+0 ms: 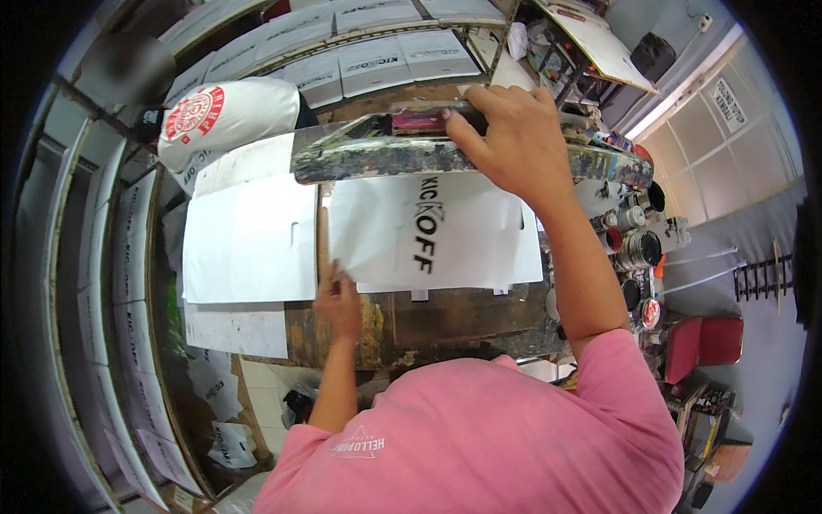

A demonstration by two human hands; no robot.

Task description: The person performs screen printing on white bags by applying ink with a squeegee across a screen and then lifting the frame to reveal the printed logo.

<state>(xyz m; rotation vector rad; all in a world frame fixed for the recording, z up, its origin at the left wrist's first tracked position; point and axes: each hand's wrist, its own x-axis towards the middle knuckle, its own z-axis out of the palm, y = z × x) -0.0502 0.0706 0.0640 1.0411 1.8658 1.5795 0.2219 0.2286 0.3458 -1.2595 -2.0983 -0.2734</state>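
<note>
A paint-crusted screen printing frame (377,161) is tilted up over the far side of the work table. My right hand (518,141) is closed over its top, beside a pink-stained bar (415,122). Below the frame lies a white bag (479,240) with dark lettering, its near left corner at my left hand (339,301). The left fingers look pinched on that corner, slightly blurred. More white sheets or bags show under its right edge. To the left is a stack of plain white bags (248,248) with a small handle slot.
Ink pots (638,250) crowd the table's right end. Racks of printed bags (372,64) stand at the back, and another rack (137,325) runs down the left. A person in a white shirt (231,120) is at the far left. A red chair (704,347) stands at right.
</note>
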